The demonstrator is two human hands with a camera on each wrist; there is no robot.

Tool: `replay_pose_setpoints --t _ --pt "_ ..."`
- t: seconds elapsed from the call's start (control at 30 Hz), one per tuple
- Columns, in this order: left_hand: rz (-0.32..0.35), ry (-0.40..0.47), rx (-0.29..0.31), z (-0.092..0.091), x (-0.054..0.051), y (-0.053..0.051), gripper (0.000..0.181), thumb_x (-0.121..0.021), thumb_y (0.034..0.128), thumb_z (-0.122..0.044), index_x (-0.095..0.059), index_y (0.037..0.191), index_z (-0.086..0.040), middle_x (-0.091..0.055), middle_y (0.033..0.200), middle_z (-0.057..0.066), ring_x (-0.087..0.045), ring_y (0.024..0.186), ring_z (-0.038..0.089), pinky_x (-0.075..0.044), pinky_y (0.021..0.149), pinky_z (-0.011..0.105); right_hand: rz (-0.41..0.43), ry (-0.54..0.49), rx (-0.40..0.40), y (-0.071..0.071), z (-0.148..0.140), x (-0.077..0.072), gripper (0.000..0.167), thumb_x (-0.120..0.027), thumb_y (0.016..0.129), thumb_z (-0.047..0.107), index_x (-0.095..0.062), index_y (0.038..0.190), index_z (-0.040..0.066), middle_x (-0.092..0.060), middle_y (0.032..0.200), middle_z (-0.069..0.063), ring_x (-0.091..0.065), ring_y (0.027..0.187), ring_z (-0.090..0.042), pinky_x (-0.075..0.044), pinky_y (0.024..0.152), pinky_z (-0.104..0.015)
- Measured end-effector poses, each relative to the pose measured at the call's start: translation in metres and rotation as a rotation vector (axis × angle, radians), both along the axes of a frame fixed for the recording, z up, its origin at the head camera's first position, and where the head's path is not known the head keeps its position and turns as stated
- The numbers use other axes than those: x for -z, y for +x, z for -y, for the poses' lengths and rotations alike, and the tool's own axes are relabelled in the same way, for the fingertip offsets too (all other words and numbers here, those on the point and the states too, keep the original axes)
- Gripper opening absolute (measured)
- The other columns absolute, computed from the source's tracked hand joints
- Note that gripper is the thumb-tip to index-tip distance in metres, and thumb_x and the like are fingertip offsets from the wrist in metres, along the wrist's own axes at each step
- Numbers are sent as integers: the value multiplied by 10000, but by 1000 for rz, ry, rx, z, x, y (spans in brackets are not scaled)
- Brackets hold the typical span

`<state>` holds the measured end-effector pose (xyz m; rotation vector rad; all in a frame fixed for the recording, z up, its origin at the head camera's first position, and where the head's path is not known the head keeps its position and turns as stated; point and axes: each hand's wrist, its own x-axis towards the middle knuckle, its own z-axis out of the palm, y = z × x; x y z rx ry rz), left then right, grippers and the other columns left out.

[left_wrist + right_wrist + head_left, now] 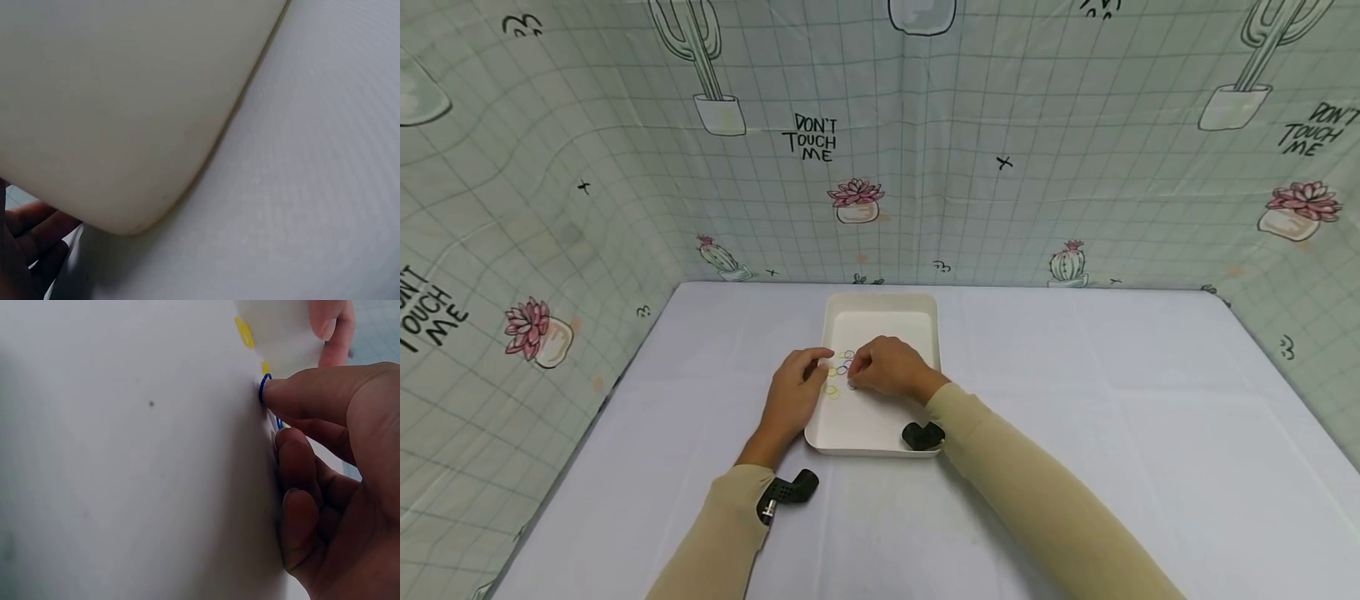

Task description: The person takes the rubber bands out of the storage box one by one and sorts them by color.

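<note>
A white rectangular tray [880, 304] holds several small yellow and blue rings on its left side. My right hand [891, 367] is over the tray, its thumb and forefinger at a blue ring [262, 389] in the right wrist view, with the other fingers curled. A yellow ring [244, 332] lies nearby on the tray floor. At the tray's left rim my left hand [793, 392] rests with its fingers bent loosely over the edge; in the left wrist view its fingers [47, 228] show beside the tray wall.
A white cloth covers the table [1075, 400] around the tray. Black wrist cameras sit at both sleeves, the right one [922, 436] over the tray's near right corner. A patterned curtain [970, 217] hangs behind and at the sides.
</note>
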<state>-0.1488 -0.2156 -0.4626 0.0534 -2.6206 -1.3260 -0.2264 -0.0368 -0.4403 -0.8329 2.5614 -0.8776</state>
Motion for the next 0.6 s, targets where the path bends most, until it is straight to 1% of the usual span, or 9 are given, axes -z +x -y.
replay_pose_setpoints --t 0.17,0.33,0.5,0.6 --pt "-5 -6 -1 0 0 0 274 -548 1008 -162 -679 1242 -109 -607 1158 105 -539 1032 252 -424 919 432 -43 40 -25 -1 0 2 71 -752 893 232 -743 823 221 -666 823 101 -565 832 -126 -453 787 -308" --pt "-4 -5 -6 0 -2 1 274 -546 1012 -167 -680 1243 -106 -607 1161 106 -540 1036 258 -424 927 434 -78 72 -51 -2 2 3 103 -731 914 244 -718 819 208 -636 790 92 -561 806 -123 -451 765 -308" --pt "1 -8 -6 -1 -1 1 277 -548 1011 -169 -679 1246 -107 -608 1178 109 -545 1052 260 -427 936 443 -103 68 -62 -1 1 3 137 -706 922 219 -697 790 185 -615 756 77 -548 768 -123 -441 737 -298" --pt "-1 -11 -1 -1 0 0 279 -548 1007 -164 -678 1246 -104 -608 1180 112 -545 1051 260 -429 931 445 -99 44 -60 -1 -1 3 123 -684 913 184 -689 791 171 -618 753 72 -547 756 -124 -444 732 -293"
